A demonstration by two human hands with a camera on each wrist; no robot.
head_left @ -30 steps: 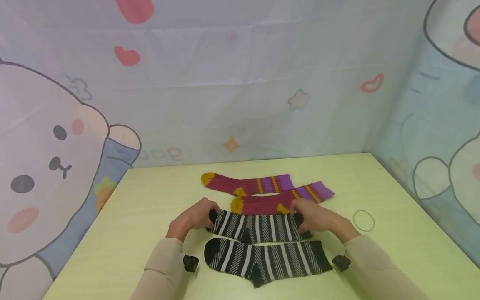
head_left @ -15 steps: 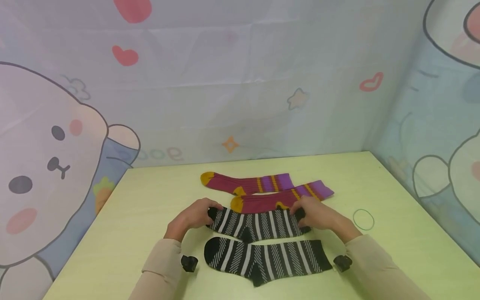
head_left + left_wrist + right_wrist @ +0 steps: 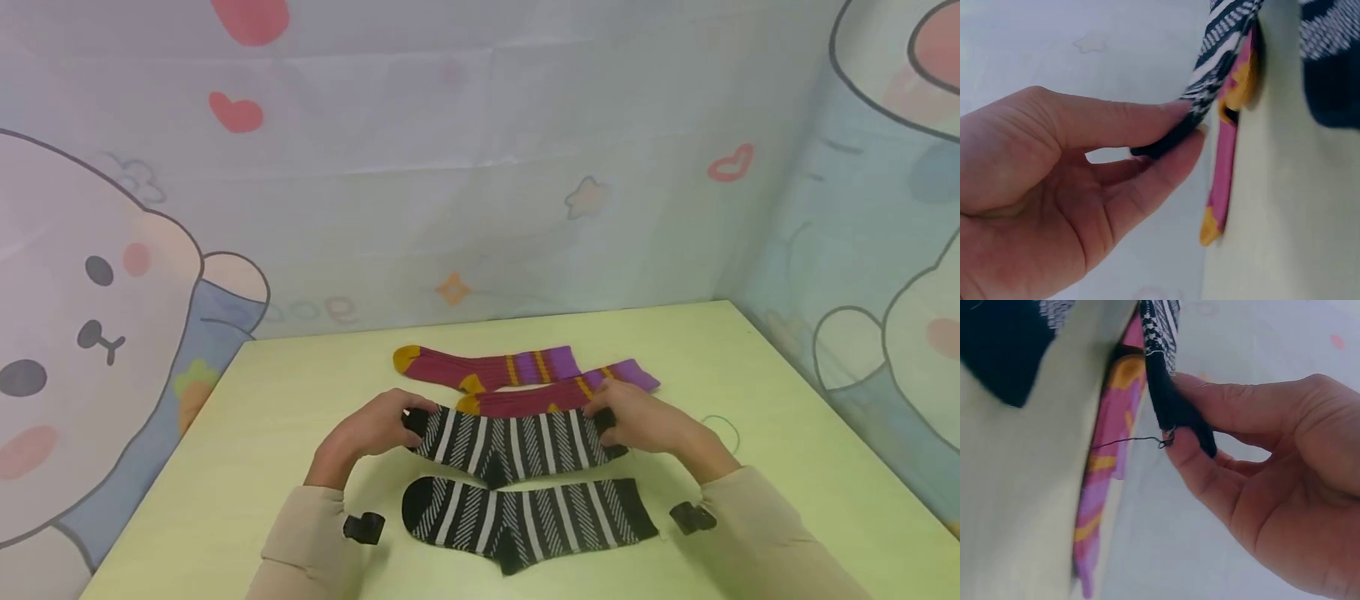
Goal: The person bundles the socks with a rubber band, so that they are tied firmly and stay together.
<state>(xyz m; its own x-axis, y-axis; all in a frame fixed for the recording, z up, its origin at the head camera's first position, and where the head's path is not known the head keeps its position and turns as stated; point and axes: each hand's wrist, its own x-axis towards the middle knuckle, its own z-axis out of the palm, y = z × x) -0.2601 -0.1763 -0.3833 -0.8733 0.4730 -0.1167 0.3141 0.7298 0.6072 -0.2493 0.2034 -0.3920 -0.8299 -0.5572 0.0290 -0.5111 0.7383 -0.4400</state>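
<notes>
Between my two hands a black and white striped sock (image 3: 517,443) is held up off the table. My left hand (image 3: 377,423) pinches its black toe end between thumb and fingers; the left wrist view shows the toe (image 3: 1172,139) in that pinch. At the other end my right hand (image 3: 643,417) pinches the black cuff (image 3: 1175,406), from which a loose thread (image 3: 1129,440) hangs. A matching striped sock (image 3: 551,517) lies flat in front, heel toward me. Behind the lifted sock lie two maroon socks with purple cuffs, one farther back (image 3: 480,371) and one partly hidden (image 3: 525,403).
A thin green ring-shaped band (image 3: 723,423) lies on the pale yellow table (image 3: 270,417) to the right, partly behind my right wrist. A printed cloth backdrop (image 3: 480,183) stands along the table's far and side edges.
Both hands have raised the striped sock off the table, and it now covers more of the nearer maroon sock. The head view has shifted slightly. The other socks stay in place.
</notes>
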